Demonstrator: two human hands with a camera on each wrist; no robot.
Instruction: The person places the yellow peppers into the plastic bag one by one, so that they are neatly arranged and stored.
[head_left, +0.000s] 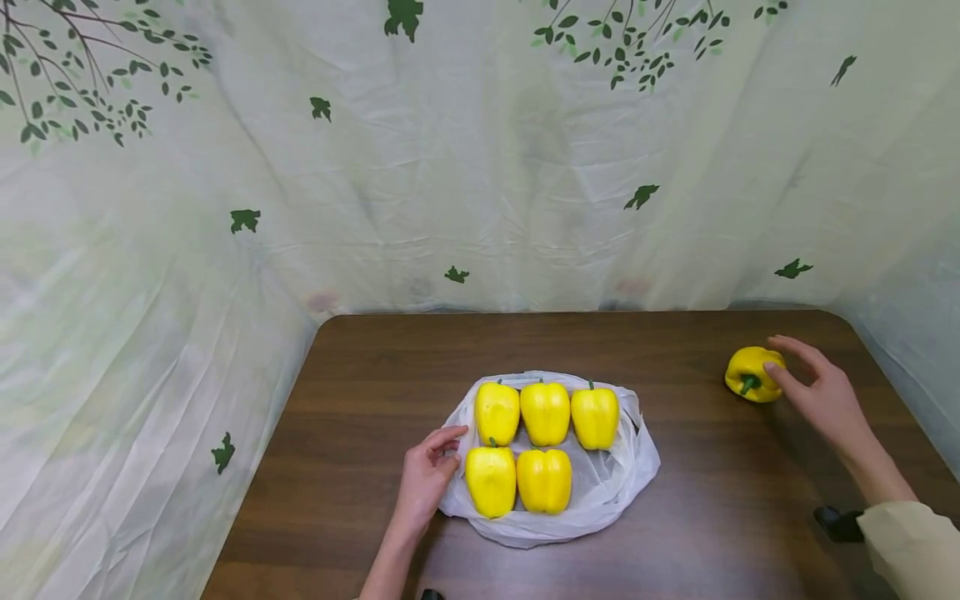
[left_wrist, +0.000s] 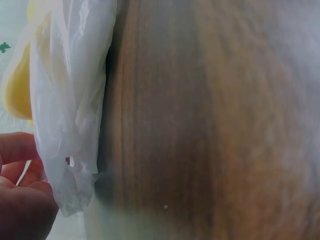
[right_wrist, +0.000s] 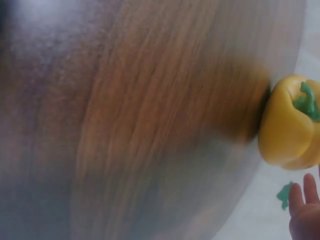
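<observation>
Several yellow bell peppers (head_left: 544, 482) sit in two rows on a white plastic bag (head_left: 577, 525) with its rim spread around them. My left hand (head_left: 429, 473) is at the bag's left edge, thumb and fingers bent around the plastic; in the left wrist view the white bag (left_wrist: 75, 100) partly hides the fingertips. Far to the right, another yellow bell pepper (head_left: 750, 367) lies on its side, green stem toward me. My right hand (head_left: 825, 400) is beside it, fingers extended and thumb overlapping its right side. The right wrist view shows this pepper (right_wrist: 287, 130) just above the fingers (right_wrist: 296, 200).
A brown wooden table (head_left: 360, 400) with rounded far corners lies beneath everything. Behind it hangs a pale curtain (head_left: 480, 167) printed with leaves and branches. A small black object (head_left: 838, 525) shows near the right sleeve (head_left: 907, 542).
</observation>
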